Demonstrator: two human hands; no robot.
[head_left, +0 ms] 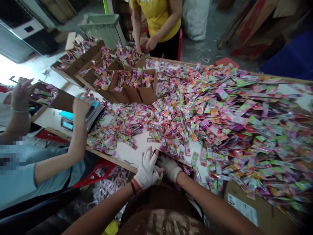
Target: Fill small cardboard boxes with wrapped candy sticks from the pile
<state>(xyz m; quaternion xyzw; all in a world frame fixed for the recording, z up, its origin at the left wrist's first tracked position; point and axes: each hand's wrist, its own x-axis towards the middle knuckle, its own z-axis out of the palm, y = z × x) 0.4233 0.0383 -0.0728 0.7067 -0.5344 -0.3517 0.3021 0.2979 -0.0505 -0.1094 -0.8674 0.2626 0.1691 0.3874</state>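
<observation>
At the near table edge, my left hand, in a white glove with bare fingertips, is closed around the left end of a narrow, dark-looking box. Its fingers point away from me, and the thumb lies toward the right. My right hand, in a greyer glove, reaches down into or against the same box; its fingers are mostly hidden. A few small packets show near the box's right end. Beyond both hands spreads a large heap of small, flat, colourful packets in pink, green, orange and purple.
Divided cardboard boxes filled with packets stand at the back left. On the left, a person in a light blue shirt handles another box beside a scale. Across the table stands a person in yellow. A flattened carton lies at right.
</observation>
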